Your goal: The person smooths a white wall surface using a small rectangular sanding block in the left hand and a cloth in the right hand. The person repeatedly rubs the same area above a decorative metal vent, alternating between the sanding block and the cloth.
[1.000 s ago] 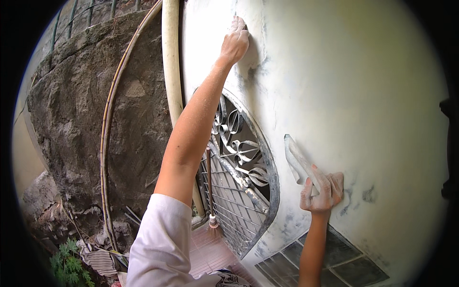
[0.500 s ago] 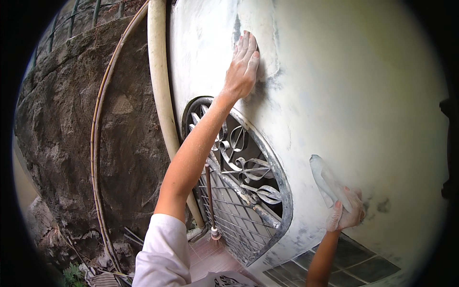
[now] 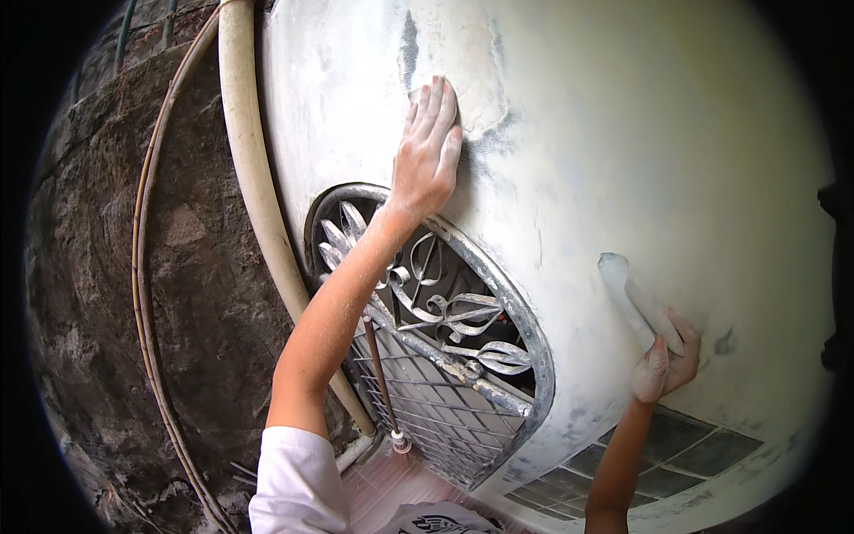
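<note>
My left hand point(image 3: 427, 156) lies on the white wall point(image 3: 605, 160) with its whitened fingers stretched out, just above the arched grille. A small edge of something pale shows beside the fingertips; what is under the palm is hidden. Lower to the right, my right hand point(image 3: 667, 365) is closed on a curled, pale grey sheet of sandpaper point(image 3: 624, 289), thumb on the near side. The sheet's free end sticks out up and left along the wall. Dark grey smudges and a rough patch point(image 3: 476, 93) mark the wall around my left hand.
An arched metal grille point(image 3: 436, 311) with leaf scrolls opens in the wall below my left forearm. A broom point(image 3: 381, 374) stands before it on pink tiles. A cream pipe point(image 3: 249, 142) and thin cables run beside a rough rock face point(image 3: 98, 267). Dark tiles point(image 3: 658, 454) lie low right.
My left hand has slid down the wall, away from the dark streak above it. My right hand keeps its hold on the sandpaper. The whole view has shifted a little.
</note>
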